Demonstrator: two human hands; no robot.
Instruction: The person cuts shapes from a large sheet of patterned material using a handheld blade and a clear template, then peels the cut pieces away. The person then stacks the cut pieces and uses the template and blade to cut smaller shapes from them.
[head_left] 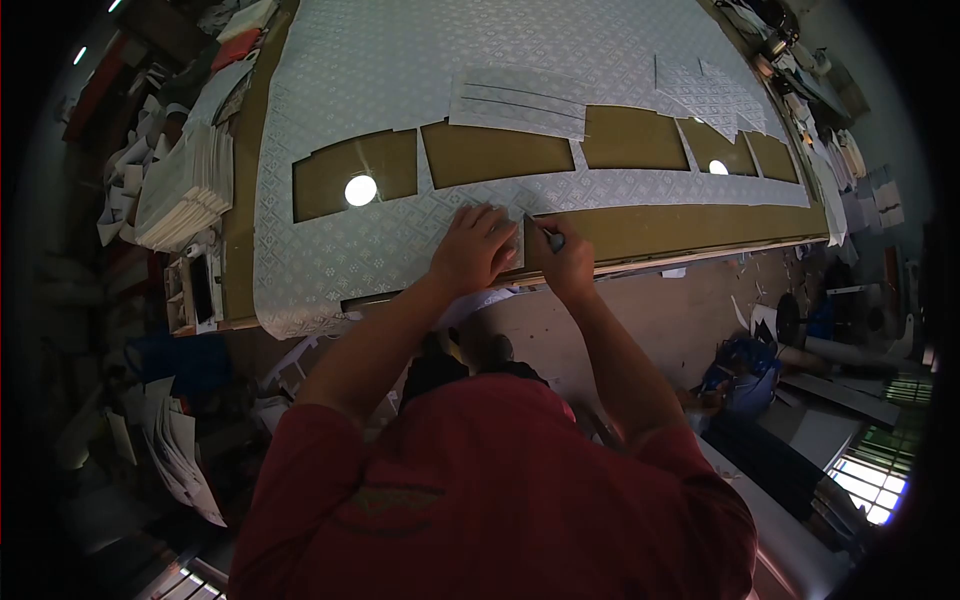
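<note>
A pale grey sheet with a woven-look pattern (345, 255) covers much of the brown table (660, 225). Several four-sided openings are cut through it, showing the tabletop. My left hand (473, 248) lies on the sheet near the front edge, its fingers stretched out and pressing down. Just right of it, my right hand (567, 262) is closed round a small knife (556, 241), mostly hidden by the fingers. The knife's working end points at the sheet's cut edge, close to my left fingertips. Beyond the hands, a loose patterned piece with dark lines (515, 102) rests on the sheet.
Another loose patterned piece (705, 92) lies at the far right of the sheet. A thick stack of pale cut pieces (190, 190) stands at the table's left. Papers and tools crowd the right edge. Scraps and a blue bag (742, 372) are on the floor.
</note>
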